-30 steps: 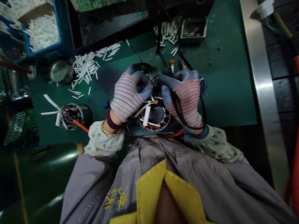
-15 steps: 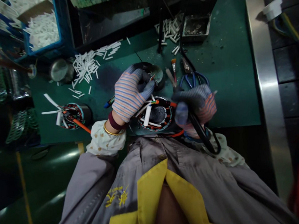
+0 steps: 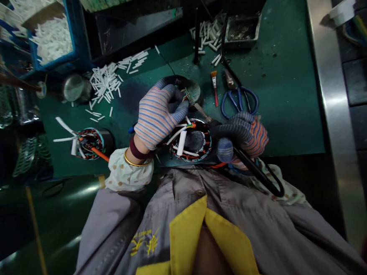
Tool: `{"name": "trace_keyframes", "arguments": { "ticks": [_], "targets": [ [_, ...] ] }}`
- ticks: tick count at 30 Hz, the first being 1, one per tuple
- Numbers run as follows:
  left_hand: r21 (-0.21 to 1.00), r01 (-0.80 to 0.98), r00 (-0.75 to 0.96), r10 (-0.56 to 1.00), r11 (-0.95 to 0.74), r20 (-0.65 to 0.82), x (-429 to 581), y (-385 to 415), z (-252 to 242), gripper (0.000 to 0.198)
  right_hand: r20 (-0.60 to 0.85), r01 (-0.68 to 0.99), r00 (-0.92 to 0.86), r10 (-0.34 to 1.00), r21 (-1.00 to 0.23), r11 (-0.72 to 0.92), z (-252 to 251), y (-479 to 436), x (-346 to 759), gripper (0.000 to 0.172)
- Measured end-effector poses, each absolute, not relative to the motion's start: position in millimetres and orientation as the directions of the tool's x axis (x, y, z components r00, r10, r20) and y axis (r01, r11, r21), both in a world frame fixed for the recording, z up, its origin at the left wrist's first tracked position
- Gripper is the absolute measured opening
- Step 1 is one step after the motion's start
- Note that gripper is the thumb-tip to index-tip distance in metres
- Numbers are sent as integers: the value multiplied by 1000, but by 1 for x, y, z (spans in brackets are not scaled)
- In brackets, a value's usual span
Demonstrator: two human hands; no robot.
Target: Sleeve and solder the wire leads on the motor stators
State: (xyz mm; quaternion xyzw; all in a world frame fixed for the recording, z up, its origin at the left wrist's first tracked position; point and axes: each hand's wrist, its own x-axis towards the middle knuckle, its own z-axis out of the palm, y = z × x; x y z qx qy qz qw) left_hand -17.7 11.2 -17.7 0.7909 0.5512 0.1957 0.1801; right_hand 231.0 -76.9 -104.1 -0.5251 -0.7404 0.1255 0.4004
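Observation:
My left hand (image 3: 158, 115), in a striped glove with dark fingertips, pinches thin wire ends (image 3: 186, 96) between thumb and fingers. My right hand (image 3: 245, 135), gloved likewise, is wrapped round a soldering iron (image 3: 207, 117) with a black cord (image 3: 258, 171). The iron's tip points left, close to the pinched wires; whether it touches them I cannot tell. Below the hands sits a wound motor stator (image 3: 208, 149) with orange and white leads and a white sleeve (image 3: 181, 143) standing out of it. Behind my left fingers is a round dark pot (image 3: 194, 90), partly covered.
A second wound stator (image 3: 107, 142) stands left. Loose white tubes (image 3: 105, 82) lie beyond it, near a blue bin (image 3: 69, 20) of more tubes. Blue-handled scissors (image 3: 256, 103), a small brush (image 3: 214, 87) and a metal tray (image 3: 256, 31) lie to the right and back.
My right hand has lowered the soldering iron's tip leftward to the wires, away from the brush. My left hand keeps its pinch and has barely moved.

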Motion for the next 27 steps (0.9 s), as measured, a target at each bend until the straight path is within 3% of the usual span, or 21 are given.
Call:
{"name": "trace_keyframes", "arguments": {
  "ticks": [8,10,14,18,23,27],
  "targets": [
    [460,804,321,927,-376,196,-16,7,-20,30,491,692,-156,857,-565,450,-98,-79,235,77],
    [447,802,329,917,-396,224,-16,5,-21,30,461,699,-193,866,-555,451,-98,-77,238,75],
    [440,828,293,937,-348,188,-13,1,-18,26,543,634,-157,825,-585,506,-98,-75,242,63],
    [469,817,282,942,-334,180,-10,-4,-17,24,420,687,-195,886,-586,429,-98,-81,239,59],
    [451,814,290,929,-366,231,-9,-5,-23,22,441,719,15,897,-629,297,-99,-80,228,61],
    [468,819,256,941,-333,223,-11,-4,-26,21,470,738,-31,882,-584,338,-85,-53,221,59]
  ]
}}
